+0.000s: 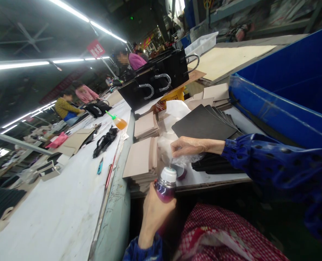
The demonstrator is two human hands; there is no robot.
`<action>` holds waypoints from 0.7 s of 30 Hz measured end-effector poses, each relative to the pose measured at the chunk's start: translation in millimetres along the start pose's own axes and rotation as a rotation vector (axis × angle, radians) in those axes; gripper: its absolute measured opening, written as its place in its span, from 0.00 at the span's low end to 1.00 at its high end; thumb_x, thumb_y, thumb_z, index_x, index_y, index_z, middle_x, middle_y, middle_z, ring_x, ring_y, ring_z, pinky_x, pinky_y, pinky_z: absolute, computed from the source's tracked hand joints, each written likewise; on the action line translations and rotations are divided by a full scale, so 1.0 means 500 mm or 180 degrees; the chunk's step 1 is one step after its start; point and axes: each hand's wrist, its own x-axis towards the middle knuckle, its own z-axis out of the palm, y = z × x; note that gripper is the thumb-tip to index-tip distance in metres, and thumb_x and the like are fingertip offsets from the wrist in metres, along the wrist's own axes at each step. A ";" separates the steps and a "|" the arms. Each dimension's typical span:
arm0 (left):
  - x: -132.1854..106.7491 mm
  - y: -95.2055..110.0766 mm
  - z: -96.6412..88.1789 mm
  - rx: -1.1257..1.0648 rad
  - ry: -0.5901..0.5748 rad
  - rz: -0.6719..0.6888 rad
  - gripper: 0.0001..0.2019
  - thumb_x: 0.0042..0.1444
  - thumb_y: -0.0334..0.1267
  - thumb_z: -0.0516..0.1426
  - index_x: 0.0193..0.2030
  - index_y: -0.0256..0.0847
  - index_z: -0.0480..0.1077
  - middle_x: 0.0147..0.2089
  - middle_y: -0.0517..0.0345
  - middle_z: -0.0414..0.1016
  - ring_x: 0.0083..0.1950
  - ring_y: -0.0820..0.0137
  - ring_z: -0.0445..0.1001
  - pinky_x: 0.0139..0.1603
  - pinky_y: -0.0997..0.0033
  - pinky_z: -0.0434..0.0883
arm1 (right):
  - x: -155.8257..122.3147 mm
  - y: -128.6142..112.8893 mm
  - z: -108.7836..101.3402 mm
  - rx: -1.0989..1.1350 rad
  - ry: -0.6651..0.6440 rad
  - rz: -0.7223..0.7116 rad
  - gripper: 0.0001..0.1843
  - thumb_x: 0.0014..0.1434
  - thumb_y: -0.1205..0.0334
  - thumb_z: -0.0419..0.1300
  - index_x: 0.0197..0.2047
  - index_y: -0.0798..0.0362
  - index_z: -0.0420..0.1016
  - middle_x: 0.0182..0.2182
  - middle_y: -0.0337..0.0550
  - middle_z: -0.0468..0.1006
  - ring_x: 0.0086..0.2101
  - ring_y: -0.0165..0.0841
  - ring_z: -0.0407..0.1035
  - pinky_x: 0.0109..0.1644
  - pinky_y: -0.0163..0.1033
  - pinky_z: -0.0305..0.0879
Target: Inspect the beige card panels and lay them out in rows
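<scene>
Bottle [165, 185], metallic purple body, white cap, upright and slightly tilted, low in the head view at the bench edge. Left hand [157, 214] wraps its lower body, fingers closed around it, palm side mostly hidden. Looks light and rigid, but the glossy skin may be slippery; best hold is the full body below the cap, not the cap. Right hand [186, 146] is narrow, fingers curled over clear plastic film [181, 159], just beside the cap. Film is soft, thin and crumpled, so it will snag and slide; pinching a gathered fold looks safest. Small dark red round item [180, 172] sits under the film, type unclear. Right forearm lies over pleated black material [215, 163]. Beyond it are flat black sheets [203, 123] and crumpled white paper [177, 110]. Stacks of beige card panels [140, 163] stand left of the bottle, with a second stack [146, 125] farther along. Long white work table [57, 203] holds a squeeze bottle of orange liquid [119, 123] with a green nozzle and a tangle of black straps [105, 141]. Black handbags with metal handles [155, 81] stand up on the bench. Large blue bin [283, 98] sits at right. Co-workers [86, 94] work farther down the line. Red checked apron [217, 235] covers the person's lap.
</scene>
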 end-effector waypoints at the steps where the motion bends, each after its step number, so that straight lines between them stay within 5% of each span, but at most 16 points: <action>1: 0.000 0.002 -0.002 0.0030 -0.0006 0.0000 0.24 0.41 0.38 0.61 0.46 0.39 0.59 0.41 0.51 0.73 0.42 0.61 0.74 0.41 0.66 0.67 | -0.001 0.000 0.000 -0.0012 0.0003 0.0009 0.08 0.57 0.63 0.59 0.30 0.59 0.72 0.23 0.36 0.70 0.24 0.25 0.62 0.28 0.30 0.57; 21: 0.008 0.047 -0.055 0.0699 -0.0327 -0.0199 0.22 0.42 0.40 0.60 0.45 0.41 0.60 0.39 0.48 0.75 0.44 0.56 0.75 0.40 0.66 0.66 | -0.003 -0.002 0.004 0.0251 -0.0019 0.0232 0.06 0.56 0.68 0.59 0.30 0.61 0.71 0.23 0.38 0.71 0.24 0.25 0.62 0.25 0.28 0.55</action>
